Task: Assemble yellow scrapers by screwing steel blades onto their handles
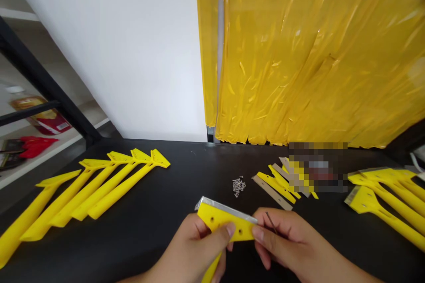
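Note:
My left hand [202, 247] is wrapped round a yellow scraper [221, 222] near the bottom centre, its thumb on the head between two screw holes. A silvery metal blade [229, 208] lies along the head's far edge. My right hand [282, 239] pinches the right end of the scraper head; a thin dark rod [270, 221] sticks up from between its fingers. Beyond the hands lies a small pile of screws [238, 186]. Right of the screws are loose yellow plates [279, 186] and grey-brown blades [272, 192].
Several yellow handles [116, 185] lie in a row on the black table [199, 168] at left. More scrapers [368, 199] with blades lie at right. Yellow plastic sheeting [299, 53] and a white panel [139, 53] stand behind. A shelf [71, 141] holds a bottle [43, 110].

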A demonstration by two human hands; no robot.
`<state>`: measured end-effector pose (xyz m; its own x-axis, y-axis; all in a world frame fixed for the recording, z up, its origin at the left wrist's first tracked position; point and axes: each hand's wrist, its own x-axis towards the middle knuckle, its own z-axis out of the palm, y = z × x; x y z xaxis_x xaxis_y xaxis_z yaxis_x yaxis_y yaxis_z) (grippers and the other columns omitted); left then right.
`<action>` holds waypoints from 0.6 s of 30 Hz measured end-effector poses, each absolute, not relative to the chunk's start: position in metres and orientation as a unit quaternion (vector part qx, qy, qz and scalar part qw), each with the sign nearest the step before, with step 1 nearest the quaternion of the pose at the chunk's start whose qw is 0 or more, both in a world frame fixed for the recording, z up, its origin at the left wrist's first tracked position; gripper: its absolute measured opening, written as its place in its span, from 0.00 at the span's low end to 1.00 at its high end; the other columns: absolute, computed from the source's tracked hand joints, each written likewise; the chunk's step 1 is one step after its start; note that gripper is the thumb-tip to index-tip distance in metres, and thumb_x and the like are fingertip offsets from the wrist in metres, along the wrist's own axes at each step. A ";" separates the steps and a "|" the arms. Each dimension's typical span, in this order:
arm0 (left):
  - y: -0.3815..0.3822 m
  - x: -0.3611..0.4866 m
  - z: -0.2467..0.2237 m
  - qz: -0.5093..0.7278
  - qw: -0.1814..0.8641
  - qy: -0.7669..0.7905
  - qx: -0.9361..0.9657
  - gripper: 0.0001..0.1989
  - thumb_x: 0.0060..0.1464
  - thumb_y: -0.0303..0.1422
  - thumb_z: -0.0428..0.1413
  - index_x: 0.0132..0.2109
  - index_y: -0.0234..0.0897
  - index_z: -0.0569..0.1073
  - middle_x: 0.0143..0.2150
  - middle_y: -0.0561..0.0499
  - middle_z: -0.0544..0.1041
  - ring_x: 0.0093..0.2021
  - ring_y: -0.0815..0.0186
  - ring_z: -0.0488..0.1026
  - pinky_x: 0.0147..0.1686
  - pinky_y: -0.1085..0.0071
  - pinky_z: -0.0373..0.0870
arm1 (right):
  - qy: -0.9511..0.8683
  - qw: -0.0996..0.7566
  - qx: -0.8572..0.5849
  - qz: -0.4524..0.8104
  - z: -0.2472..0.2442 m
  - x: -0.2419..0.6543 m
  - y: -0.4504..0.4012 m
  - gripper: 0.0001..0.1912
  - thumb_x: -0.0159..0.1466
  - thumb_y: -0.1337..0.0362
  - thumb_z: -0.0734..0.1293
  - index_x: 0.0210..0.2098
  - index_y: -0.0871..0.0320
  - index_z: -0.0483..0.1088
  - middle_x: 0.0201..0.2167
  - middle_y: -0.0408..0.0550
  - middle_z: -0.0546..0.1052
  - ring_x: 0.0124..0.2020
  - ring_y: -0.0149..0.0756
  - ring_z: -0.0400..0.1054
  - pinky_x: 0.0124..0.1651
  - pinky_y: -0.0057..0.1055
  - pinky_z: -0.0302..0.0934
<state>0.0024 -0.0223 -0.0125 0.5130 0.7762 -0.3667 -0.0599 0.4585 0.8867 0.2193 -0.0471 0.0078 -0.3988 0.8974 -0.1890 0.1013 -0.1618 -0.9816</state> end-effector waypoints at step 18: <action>-0.014 -0.002 -0.001 0.287 0.749 0.432 0.411 0.27 0.53 0.58 0.61 0.26 0.39 0.70 0.09 0.56 0.66 0.07 0.74 0.54 0.09 0.78 0.48 | -0.463 0.404 -0.474 0.631 -0.005 0.220 -0.045 0.21 0.71 0.41 0.64 0.50 0.49 0.65 0.30 0.38 0.64 0.27 0.30 0.53 0.26 0.26 0.45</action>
